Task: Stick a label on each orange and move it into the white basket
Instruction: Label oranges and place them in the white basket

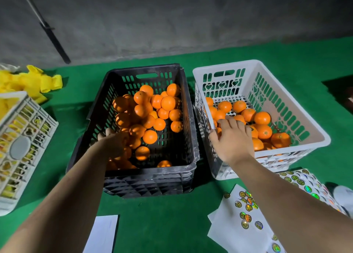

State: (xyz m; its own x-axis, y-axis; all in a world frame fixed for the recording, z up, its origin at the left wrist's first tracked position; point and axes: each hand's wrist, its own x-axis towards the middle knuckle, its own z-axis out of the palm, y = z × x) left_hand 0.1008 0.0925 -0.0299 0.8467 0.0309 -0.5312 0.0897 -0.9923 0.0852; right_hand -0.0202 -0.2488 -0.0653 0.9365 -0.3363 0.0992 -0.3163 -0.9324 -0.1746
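Note:
The black crate (188, 119) in the middle holds several loose oranges (168, 103). My left hand (112, 142) is down inside its near left corner, on top of the oranges there. Its fingers bend down out of sight in shadow, so any grip is hidden. To the right stands the white basket (298, 111), with several oranges (262, 118) on its floor. My right hand (234, 138) is inside the basket at its near left side, palm down. Its fingers are spread over the oranges, and one orange (219, 131) shows under the thumb. Sheets of round shiny labels (246, 207) lie at the near right.
A second white basket (24, 138) with yellow items lies tipped at the left edge, and yellow foam nets (34, 80) sit behind it. A white paper (103, 233) lies on the green cloth (156, 218) near me. A dark pole (53, 36) leans on the grey wall.

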